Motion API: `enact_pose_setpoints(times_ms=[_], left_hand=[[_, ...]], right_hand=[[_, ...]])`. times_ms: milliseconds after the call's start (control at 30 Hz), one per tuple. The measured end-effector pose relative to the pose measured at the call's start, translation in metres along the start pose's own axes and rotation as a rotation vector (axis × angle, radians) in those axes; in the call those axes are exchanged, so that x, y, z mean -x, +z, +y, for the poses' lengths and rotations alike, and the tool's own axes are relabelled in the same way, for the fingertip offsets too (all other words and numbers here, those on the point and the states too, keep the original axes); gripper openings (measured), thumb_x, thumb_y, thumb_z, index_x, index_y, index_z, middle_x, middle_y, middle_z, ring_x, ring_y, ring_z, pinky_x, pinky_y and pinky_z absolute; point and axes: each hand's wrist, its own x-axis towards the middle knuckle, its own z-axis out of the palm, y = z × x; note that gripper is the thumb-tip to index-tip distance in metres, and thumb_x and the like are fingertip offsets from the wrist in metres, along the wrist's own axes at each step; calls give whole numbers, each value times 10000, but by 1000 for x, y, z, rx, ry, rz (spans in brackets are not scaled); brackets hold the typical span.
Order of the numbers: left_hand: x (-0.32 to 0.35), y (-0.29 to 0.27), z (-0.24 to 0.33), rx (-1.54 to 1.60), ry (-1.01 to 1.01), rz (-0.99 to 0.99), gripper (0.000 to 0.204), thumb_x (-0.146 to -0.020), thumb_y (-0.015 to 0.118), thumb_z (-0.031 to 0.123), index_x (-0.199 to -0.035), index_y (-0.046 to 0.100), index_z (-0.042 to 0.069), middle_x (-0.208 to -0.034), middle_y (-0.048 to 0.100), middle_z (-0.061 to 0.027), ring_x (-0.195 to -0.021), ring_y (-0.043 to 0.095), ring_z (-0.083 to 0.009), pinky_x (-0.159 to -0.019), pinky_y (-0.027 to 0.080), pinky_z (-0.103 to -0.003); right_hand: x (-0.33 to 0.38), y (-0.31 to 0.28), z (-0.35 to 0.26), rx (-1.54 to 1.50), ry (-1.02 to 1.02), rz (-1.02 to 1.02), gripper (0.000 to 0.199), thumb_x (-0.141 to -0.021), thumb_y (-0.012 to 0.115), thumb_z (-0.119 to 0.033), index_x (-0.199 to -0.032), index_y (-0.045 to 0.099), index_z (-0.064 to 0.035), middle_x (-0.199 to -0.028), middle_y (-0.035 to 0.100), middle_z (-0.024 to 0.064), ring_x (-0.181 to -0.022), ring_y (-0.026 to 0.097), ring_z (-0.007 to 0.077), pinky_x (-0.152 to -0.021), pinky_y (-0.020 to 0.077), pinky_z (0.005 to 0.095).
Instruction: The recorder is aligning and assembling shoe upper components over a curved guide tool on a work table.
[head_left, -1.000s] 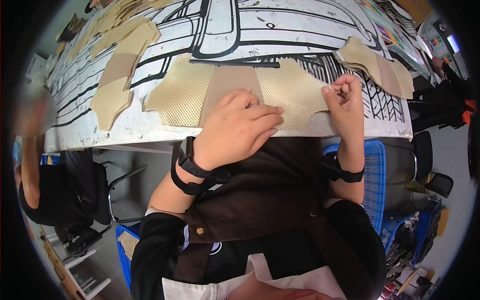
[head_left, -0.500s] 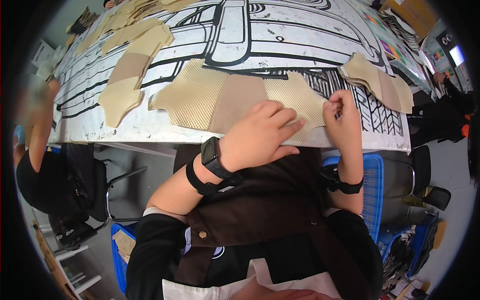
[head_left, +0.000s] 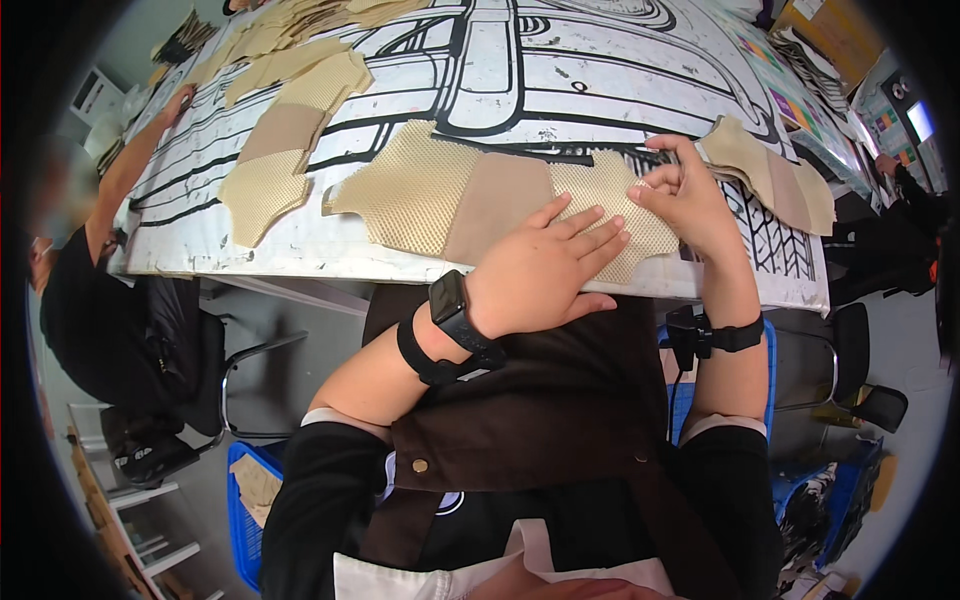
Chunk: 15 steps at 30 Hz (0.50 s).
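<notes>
At centre frame, the left hand (head_left: 545, 275) lies flat, fingers spread and clamped on nothing, pressing the tan mesh-and-fabric piece (head_left: 480, 200) against the printed table (head_left: 560, 70) — apparently to keep it from sliding; the right hand (head_left: 685, 195) pinches the piece's right edge, fingertips together on the mesh, seemingly to lift or adjust that corner; a similar cut piece (head_left: 285, 140) lies at upper left, another stack (head_left: 770, 175) at right; a co-worker's arm (head_left: 130, 165) reaches in from the far left — apart from this work.
</notes>
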Motion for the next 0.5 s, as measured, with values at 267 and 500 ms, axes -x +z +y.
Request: enact_pose_setpoints(times_ms=[267,500], left_hand=[[0,-3,0,-46,-2,-4,620,-854,517,498,-1323,445,100,-1337,478,-44,-1268,386,-317,-1078,244,-462],[1,-2,-1,-42,1,8,620,-849,519,501,-1318,451,101,-1330,483,-44,-1262,394,-314,-1077,248,-460]], right_hand=[[-6,13,22,-234,-68,115,354,-786,668,-7,-1032,414,-21,-786,594,40,-675,520,39,-612,419,172],[-14,22,10,-130,-117,147,365,-783,684,-38,-1033,418,-24,-798,608,51,-661,490,41,-607,408,179]])
